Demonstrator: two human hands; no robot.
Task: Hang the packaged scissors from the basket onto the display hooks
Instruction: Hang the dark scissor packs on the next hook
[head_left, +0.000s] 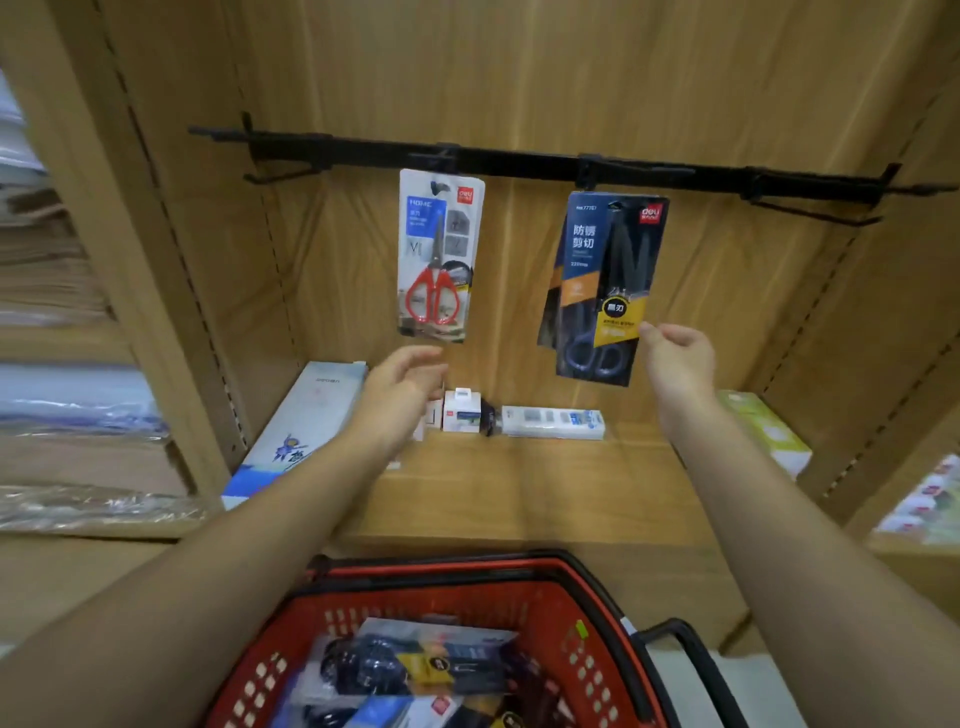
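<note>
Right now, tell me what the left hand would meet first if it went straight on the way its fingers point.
Most likely the lower edge of the white card pack of red-handled scissors, which hangs just above the left hand. Depth is unclear, so the hand might pass in front of it.

One wide-angle head view faces into the wooden shelf bay (519, 483) from close by, with the black hook rail (519, 163) high in the picture and the red basket (587, 613) at the bottom.

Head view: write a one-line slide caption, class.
Empty left hand and right hand hover near the red-handled scissors pack and black scissors pack hanging from the rail, basket below.
</note>
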